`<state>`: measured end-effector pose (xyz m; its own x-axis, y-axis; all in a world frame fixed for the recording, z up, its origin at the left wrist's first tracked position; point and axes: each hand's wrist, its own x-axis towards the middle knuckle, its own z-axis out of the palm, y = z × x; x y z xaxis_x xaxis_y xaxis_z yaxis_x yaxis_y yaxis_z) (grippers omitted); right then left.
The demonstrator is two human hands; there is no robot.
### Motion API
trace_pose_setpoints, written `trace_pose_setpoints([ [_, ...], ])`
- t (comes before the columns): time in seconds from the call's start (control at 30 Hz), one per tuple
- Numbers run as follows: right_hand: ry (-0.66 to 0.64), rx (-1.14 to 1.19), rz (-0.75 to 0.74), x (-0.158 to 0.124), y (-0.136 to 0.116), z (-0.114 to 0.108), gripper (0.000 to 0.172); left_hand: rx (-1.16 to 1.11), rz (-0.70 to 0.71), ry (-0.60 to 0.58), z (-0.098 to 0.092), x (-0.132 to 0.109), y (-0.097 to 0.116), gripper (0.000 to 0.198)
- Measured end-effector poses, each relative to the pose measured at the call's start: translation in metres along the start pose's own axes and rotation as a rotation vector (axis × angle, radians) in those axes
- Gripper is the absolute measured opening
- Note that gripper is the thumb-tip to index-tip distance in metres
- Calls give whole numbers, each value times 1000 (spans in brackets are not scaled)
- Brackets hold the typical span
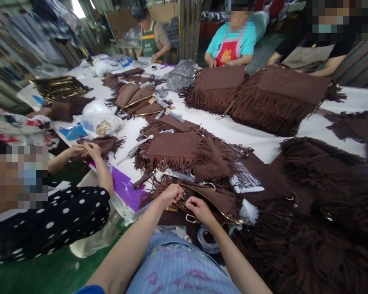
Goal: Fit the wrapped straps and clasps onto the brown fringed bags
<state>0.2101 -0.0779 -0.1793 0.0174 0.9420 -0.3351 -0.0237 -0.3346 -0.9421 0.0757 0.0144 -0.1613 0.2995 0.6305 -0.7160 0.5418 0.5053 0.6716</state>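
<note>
In front of my body lies a brown fringed bag [213,195], its long gold-edged zip opening gaping. My left hand [172,193] is closed in a pinch at the left end of that opening. Just to its right, my right hand [199,209] also has thumb and fingers pressed together over the opening. Whatever sits between the fingertips of either hand is too small to make out. Below my right hand a gold metal ring [190,218] shows on the bag's near side. Another brown fringed bag [174,145], flap facing up, rests on a heap just beyond.
Brown fringed pieces [313,249] pile up on my right. Two large flap bags [282,87] lie across the white table [230,128]. At my left, a co-worker's hands [87,150] handle a small piece near a plastic bag [102,122]. Several people stand beyond the table.
</note>
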Motion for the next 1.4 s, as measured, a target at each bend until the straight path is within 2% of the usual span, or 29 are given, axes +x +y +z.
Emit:
trace_pose_setpoints([
  [0.13,8,121,87,6,4,9,24,21,69,10,2,-1,-3,8],
  [0.23,11,227,202,5,4,9,31,48,191,64,5,-13,-9,21],
  [0.3,1,286,269,2,2,7,33,164,416,89,7,-25,-16,36],
  [0.37,-4,326,312,-1,1,6,35,394,684,107,8,-35,-22,44],
  [0.43,1,347,335,-2,0,6,35,639,824,150,9,-40,-26,42],
  [0.53,28,348,346,-3,-1,8,34,850,761,234,11,-36,-28,27],
  [0.6,49,333,332,-3,-1,9,35,899,714,259,11,-28,-28,20],
  [0.7,82,279,296,-4,0,4,35,867,670,283,10,-16,-28,19],
  [0.9,182,40,215,-9,6,-7,17,797,627,331,10,-6,-33,16],
  [1.13,224,-134,168,5,5,6,20,730,609,348,12,-9,-34,16],
  [1.23,210,-158,140,10,8,14,22,702,623,336,11,-13,-33,21],
  [1.4,186,-200,118,10,14,17,26,574,689,185,2,-16,-31,23],
])
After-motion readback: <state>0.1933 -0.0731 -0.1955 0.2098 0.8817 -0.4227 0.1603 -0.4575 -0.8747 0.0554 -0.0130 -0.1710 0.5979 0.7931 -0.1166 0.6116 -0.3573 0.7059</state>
